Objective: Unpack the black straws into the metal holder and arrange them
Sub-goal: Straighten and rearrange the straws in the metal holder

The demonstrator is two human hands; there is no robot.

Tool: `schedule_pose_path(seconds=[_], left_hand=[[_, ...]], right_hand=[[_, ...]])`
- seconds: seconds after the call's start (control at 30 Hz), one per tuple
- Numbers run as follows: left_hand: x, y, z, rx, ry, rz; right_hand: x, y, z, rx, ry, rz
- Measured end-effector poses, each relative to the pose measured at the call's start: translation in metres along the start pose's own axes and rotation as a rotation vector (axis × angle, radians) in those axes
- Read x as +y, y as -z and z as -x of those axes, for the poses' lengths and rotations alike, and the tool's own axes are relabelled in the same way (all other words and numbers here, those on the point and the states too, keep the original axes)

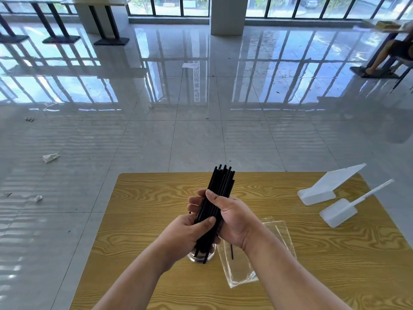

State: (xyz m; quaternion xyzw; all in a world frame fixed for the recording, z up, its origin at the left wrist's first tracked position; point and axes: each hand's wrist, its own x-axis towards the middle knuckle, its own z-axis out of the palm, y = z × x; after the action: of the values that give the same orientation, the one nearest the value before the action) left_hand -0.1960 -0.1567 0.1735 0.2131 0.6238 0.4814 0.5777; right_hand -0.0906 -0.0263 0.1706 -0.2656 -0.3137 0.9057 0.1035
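A bundle of black straws (220, 182) stands upright over the metal holder (191, 257), its lower ends reaching down into or just above the holder's mouth. My left hand (190, 231) wraps the bundle low down, and my right hand (232, 217) cups it from the right side higher up. The straw tops fan out unevenly above my fingers. The holder is mostly hidden behind my left hand. The clear plastic wrapper (252, 253) lies flat to the right of the holder, with one loose black straw (231, 251) on it.
The wooden table (145, 198) carries two white plastic stands at the right, the far stand (324, 186) and the near stand (337, 212). Beyond the table is a shiny tiled floor with scraps of litter. A seated person's leg shows at the far right.
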Motion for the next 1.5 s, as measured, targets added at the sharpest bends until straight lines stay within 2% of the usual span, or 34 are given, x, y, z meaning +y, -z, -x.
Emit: schedule_pose_path(seconds=[0.3, 1.5], left_hand=[[0.0015, -0.0025, 0.0012, -0.007, 0.026, 0.01], [0.0036, -0.0037, 0.0055, 0.028, -0.004, 0.083]], right_hand=[[-0.0015, -0.0022, 0.0002, 0.049, 0.009, 0.021], [-0.0013, -0.0043, 0.0003, 0.031, 0.019, -0.037]])
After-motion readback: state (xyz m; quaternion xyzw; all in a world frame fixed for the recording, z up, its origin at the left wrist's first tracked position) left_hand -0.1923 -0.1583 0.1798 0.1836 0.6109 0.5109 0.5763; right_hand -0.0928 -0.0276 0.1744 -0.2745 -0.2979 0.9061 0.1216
